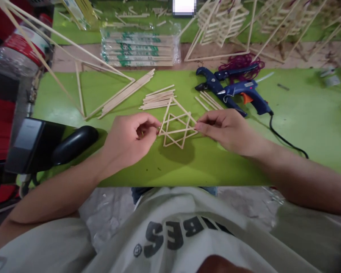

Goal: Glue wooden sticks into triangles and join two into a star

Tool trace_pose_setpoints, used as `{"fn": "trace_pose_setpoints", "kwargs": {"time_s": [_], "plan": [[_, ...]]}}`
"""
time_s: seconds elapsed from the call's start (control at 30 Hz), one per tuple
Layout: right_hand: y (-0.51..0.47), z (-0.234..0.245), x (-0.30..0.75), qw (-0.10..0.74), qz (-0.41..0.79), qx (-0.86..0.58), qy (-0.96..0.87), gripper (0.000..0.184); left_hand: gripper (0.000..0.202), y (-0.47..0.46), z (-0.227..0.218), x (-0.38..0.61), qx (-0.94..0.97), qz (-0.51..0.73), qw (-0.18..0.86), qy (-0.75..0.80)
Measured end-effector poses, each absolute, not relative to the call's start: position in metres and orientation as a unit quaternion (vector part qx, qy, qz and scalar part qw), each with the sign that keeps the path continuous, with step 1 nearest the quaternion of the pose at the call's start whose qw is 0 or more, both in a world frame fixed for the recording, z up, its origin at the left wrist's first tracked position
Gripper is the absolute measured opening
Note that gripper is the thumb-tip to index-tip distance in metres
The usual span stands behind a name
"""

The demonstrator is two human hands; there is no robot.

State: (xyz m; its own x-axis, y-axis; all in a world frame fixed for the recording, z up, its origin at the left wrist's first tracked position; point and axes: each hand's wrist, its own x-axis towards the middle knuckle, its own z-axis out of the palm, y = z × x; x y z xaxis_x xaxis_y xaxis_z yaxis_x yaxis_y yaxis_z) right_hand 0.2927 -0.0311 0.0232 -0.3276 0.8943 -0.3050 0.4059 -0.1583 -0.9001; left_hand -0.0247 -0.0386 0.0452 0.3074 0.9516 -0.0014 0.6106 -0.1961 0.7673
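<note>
Between my hands is a small frame of thin wooden sticks (178,131), its triangles crossing in a star shape. My left hand (133,138) pinches its left corner between thumb and fingers. On the opposite side, my right hand (226,131) pinches the right corner the same way. A shadow falls on the green tabletop below the frame. Just behind it lies a pile of short sticks (158,97). A few more loose sticks (208,100) rest beyond my right hand, close to a blue glue gun (248,94) and a dark blue cutter (213,81).
Longer sticks (126,94) lie beside a large stick frame (78,87) at the left. Bagged sticks (139,49) sit farther back, and stacked stick structures (221,22) stand at back right near purple string (241,65). A black device (39,142) occupies the left edge; the glue gun's cord (287,140) trails right.
</note>
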Motion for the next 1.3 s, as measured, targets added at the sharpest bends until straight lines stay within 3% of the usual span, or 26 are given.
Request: {"fn": "trace_pose_setpoints", "kwargs": {"time_s": [0.37, 0.53, 0.7, 1.3], "plan": [[-0.036, 0.021, 0.294, 0.181, 0.514, -0.567, -0.618, 0.051, 0.019, -0.042, 0.037, -0.021, 0.722, 0.188, 0.382, 0.545], [-0.040, 0.022, 0.292, 0.166, 0.487, -0.555, -0.654, 0.035, 0.020, -0.041, 0.032, -0.017, 0.725, 0.169, 0.378, 0.551], [-0.046, 0.025, 0.289, 0.170, 0.383, -0.542, -0.728, 0.019, 0.021, -0.043, 0.032, -0.016, 0.743, 0.165, 0.351, 0.546], [-0.046, 0.017, 0.296, 0.168, 0.266, -0.509, -0.801, 0.021, 0.026, -0.055, 0.027, -0.015, 0.835, 0.134, 0.257, 0.468]]}}
